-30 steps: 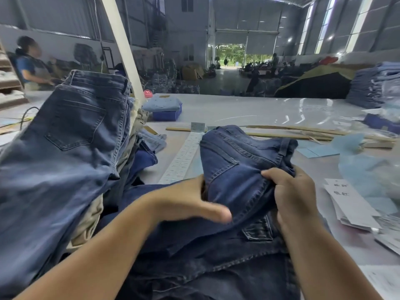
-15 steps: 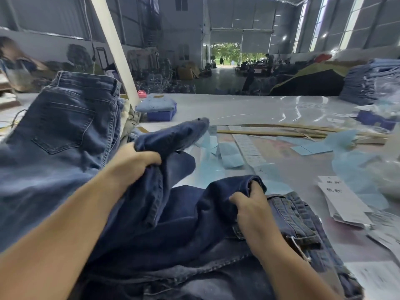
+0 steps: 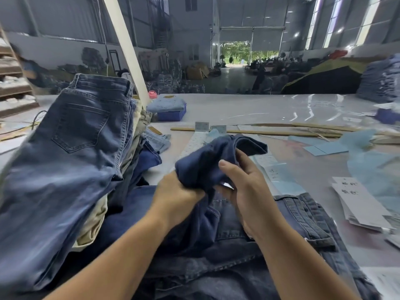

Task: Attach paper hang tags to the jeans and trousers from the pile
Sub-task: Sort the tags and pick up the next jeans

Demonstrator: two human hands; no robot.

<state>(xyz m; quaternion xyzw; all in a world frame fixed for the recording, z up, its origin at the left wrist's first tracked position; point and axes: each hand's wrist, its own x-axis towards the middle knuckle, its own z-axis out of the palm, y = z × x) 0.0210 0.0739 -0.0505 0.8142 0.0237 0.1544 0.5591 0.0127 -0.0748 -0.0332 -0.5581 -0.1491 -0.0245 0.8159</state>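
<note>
A bunched pair of dark blue jeans (image 3: 207, 161) is lifted above the table in front of me. My left hand (image 3: 175, 198) grips the cloth from below on the left. My right hand (image 3: 244, 187) holds the same cloth from the right, fingers curled round a fold, with a small white tag or label showing under its fingers. More dark jeans (image 3: 238, 252) lie flat beneath my arms. A tall pile of jeans and trousers (image 3: 71, 161) stands at the left. A stack of white paper hang tags (image 3: 359, 204) lies at the right.
Light blue paper sheets (image 3: 329, 146) and long wooden sticks (image 3: 281, 133) lie across the table (image 3: 259, 109) beyond my hands. A blue crate with folded denim (image 3: 171, 111) sits further back. A white slanted post (image 3: 125, 46) rises behind the pile. Stacked jeans (image 3: 381, 81) stand far right.
Both hands came together at the middle, bunching the dark jeans and lifting them. The left hand moved right from the pile's side; the right hand rose off the flat jeans.
</note>
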